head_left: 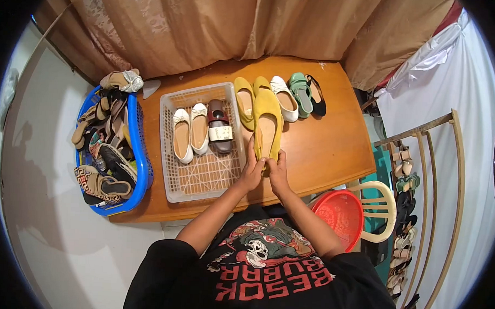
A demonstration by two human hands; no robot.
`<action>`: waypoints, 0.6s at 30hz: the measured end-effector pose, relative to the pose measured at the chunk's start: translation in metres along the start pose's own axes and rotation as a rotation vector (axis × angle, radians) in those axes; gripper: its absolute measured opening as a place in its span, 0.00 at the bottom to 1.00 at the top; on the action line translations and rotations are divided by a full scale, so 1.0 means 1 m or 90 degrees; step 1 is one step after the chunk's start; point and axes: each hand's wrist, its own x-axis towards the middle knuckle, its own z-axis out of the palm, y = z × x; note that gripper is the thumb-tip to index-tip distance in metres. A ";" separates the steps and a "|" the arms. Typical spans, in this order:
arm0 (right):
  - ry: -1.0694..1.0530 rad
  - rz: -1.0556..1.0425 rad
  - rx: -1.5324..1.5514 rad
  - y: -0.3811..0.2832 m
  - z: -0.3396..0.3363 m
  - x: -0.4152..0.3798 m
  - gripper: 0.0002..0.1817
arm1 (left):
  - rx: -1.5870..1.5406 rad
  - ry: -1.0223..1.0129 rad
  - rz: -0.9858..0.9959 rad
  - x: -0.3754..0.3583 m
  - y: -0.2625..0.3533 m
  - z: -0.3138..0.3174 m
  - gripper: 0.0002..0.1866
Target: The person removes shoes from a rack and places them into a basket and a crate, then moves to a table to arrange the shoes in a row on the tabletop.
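My left hand (251, 170) and my right hand (279, 173) are both closed around the heel end of a yellow flat shoe (268, 109), its pointed toe facing away from me over the table. Just left of it lies another yellow flat (242, 106), and a bit more yellow shows behind the held one, partly hidden. To the right, a white flat with a bow (285, 98), a green sandal (300, 93) and a black flat (316, 95) lie in a row. A white plastic basket (173, 197) holds a pair of white flats (191, 133) and a dark slide sandal (221, 133).
A blue basket (143, 167) heaped with mixed shoes stands at the left end of the wooden table (335, 141). A red basket (340, 217) and a cream plastic chair (387, 211) are at the right front. Beyond them a wooden rack (429, 177) stands near several shoes.
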 end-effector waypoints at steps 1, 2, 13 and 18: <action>0.013 0.012 -0.013 -0.001 -0.007 0.002 0.24 | 0.000 0.001 0.000 0.000 -0.002 0.007 0.38; 0.011 0.012 -0.011 -0.001 -0.013 0.003 0.24 | -0.001 0.005 -0.008 0.000 -0.005 0.014 0.39; 0.008 0.025 0.144 0.017 -0.103 0.043 0.23 | 0.089 -0.098 -0.083 0.043 -0.023 0.086 0.35; 0.009 0.067 0.107 0.031 -0.168 0.070 0.28 | 0.195 -0.103 -0.065 0.064 -0.048 0.139 0.34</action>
